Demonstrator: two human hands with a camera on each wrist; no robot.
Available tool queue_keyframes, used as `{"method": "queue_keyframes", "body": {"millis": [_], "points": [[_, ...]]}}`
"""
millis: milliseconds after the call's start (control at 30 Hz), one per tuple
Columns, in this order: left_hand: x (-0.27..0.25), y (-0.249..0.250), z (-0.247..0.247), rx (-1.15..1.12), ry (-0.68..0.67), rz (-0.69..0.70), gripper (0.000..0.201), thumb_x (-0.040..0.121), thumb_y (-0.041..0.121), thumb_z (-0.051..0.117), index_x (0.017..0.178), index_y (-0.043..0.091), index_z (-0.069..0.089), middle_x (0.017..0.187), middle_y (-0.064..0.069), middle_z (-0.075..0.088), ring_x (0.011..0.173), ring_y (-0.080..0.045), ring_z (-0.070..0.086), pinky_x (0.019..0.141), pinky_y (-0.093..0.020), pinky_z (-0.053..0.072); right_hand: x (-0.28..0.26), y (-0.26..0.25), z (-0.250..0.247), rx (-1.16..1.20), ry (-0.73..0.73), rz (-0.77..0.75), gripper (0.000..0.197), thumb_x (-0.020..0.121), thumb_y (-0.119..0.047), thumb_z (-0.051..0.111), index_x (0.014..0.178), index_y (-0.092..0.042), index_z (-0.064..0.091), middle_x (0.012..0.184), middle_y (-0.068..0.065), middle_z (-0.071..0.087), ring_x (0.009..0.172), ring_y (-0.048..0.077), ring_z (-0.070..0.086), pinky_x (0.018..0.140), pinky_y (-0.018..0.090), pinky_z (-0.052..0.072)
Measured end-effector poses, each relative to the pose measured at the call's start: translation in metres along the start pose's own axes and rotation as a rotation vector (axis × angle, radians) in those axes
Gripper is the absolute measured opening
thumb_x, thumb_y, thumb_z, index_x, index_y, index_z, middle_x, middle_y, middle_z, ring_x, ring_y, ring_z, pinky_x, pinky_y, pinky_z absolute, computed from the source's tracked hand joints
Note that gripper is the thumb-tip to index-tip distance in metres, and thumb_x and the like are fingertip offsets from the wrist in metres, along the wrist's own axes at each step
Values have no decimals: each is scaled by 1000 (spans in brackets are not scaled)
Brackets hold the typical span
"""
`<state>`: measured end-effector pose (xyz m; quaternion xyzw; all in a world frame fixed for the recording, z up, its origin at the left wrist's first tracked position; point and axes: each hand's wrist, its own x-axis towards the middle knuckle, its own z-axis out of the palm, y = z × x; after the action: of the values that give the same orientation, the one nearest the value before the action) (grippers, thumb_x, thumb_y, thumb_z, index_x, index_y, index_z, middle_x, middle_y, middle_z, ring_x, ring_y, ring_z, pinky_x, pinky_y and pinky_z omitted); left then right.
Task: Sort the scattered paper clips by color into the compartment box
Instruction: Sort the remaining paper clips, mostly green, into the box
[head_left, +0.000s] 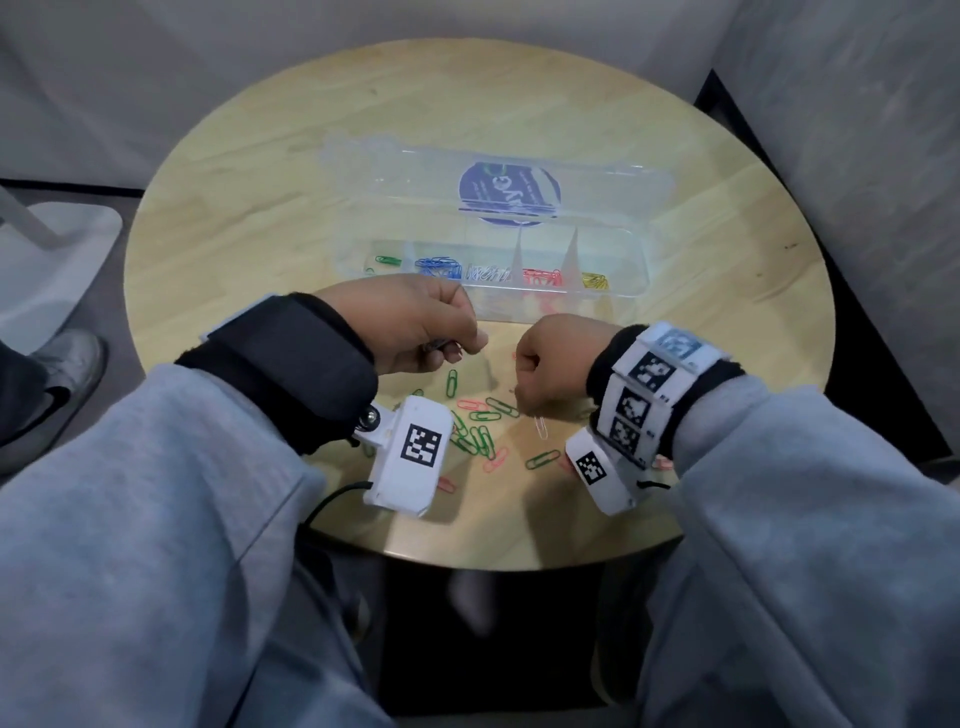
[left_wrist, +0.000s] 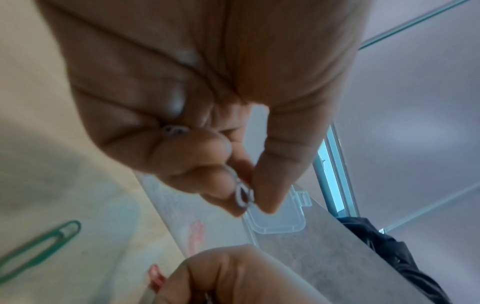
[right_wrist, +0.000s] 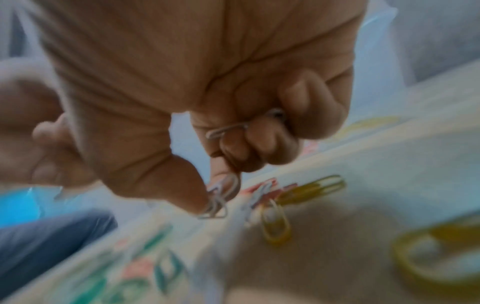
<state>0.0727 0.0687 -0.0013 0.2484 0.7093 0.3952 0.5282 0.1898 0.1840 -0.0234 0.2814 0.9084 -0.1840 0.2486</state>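
Note:
The clear compartment box (head_left: 642, 270) lies open mid-table, with green, blue, white, red and yellow clips in separate sections. Just in front of it, my left hand (head_left: 462, 351) is curled. In the left wrist view its thumb and finger pinch a white paper clip (left_wrist: 242, 195), and another white clip (left_wrist: 175, 129) sits in the curled fingers. My right hand (head_left: 530, 395) hovers over the scattered green and pink clips (head_left: 483, 436). It pinches white clips (right_wrist: 217, 203) at thumb and forefinger, with one more white clip (right_wrist: 228, 128) tucked in its fist.
The box's lid (head_left: 493, 176) lies flat behind it, bearing a blue round label. Yellow clips (right_wrist: 275, 226) lie under my right hand. The round table's front edge (head_left: 519, 564) is close to my lap. A shoe (head_left: 52, 384) and a white stand base (head_left: 57, 249) are on the floor at left.

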Motion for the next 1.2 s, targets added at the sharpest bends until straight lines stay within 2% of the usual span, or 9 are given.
{"method": "queue_keyframes", "body": {"millis": [133, 200, 300, 533, 700, 867, 1033, 1100, 1200], "points": [[-2, 3, -4, -191, 4, 0, 23, 88, -5, 49, 79, 16, 57, 55, 2, 54, 41, -4, 52, 40, -12, 44, -8, 15, -27, 420, 0, 46, 15, 83, -13, 53, 70, -9, 57, 63, 3, 54, 58, 19, 51, 59, 27, 45], [-2, 5, -5, -254, 8, -6, 23, 89, -2, 46, 85, 15, 62, 64, 1, 49, 43, -6, 51, 40, -12, 45, -11, 24, -36, 794, -15, 62, 20, 86, 0, 43, 68, -5, 49, 62, 7, 49, 52, 18, 48, 46, 21, 39], [-3, 7, -8, -346, -19, 2, 25, 89, 1, 40, 83, 12, 62, 66, 0, 45, 43, -6, 48, 38, -11, 43, -14, 39, -38, 1150, -34, 49, 25, 87, 1, 35, 68, -8, 47, 54, 3, 52, 39, 9, 47, 35, 13, 35], [0, 8, -15, -480, 46, -8, 23, 86, 2, 35, 79, 9, 56, 68, -5, 57, 43, -10, 53, 38, -13, 43, -11, 42, -25, 1313, -160, 65, 31, 86, 3, 29, 72, -9, 54, 52, 0, 53, 40, 8, 49, 36, 11, 36], [3, 3, -8, -68, 108, -64, 21, 85, 4, 42, 77, 14, 57, 63, 2, 44, 43, -7, 38, 33, -11, 25, -7, 40, -18, 1065, -80, 88, 26, 89, -9, 55, 67, -15, 43, 58, 1, 42, 45, 11, 42, 35, 15, 30], [7, 4, -4, 273, 70, -78, 12, 90, 10, 47, 81, 15, 53, 62, 1, 36, 50, -12, 28, 42, -17, 20, -16, 38, -12, 388, -36, 20, 36, 76, -28, 73, 59, -21, 43, 54, -4, 43, 49, 14, 38, 53, 24, 33], [13, -2, -1, 432, 63, -65, 12, 86, 15, 54, 77, 21, 56, 70, 0, 41, 55, -16, 31, 49, -23, 24, -25, 19, 5, 95, -30, -157, 15, 76, -19, 71, 83, -26, 59, 67, -15, 46, 66, 4, 49, 65, 25, 43], [14, -3, 1, 473, 69, -60, 11, 85, 15, 57, 77, 23, 58, 70, -1, 44, 55, -16, 32, 49, -21, 25, -25, 16, 10, 51, -87, -148, 16, 79, -17, 69, 89, -26, 61, 64, -15, 42, 55, -2, 51, 51, 16, 46], [14, 0, 11, 558, 88, -41, 9, 86, 16, 59, 80, 23, 59, 60, 4, 40, 50, -12, 32, 47, -20, 25, -23, 15, 12, 4, -110, -156, 12, 81, -11, 64, 87, -21, 61, 63, -14, 42, 43, -3, 47, 27, 6, 30]]}}
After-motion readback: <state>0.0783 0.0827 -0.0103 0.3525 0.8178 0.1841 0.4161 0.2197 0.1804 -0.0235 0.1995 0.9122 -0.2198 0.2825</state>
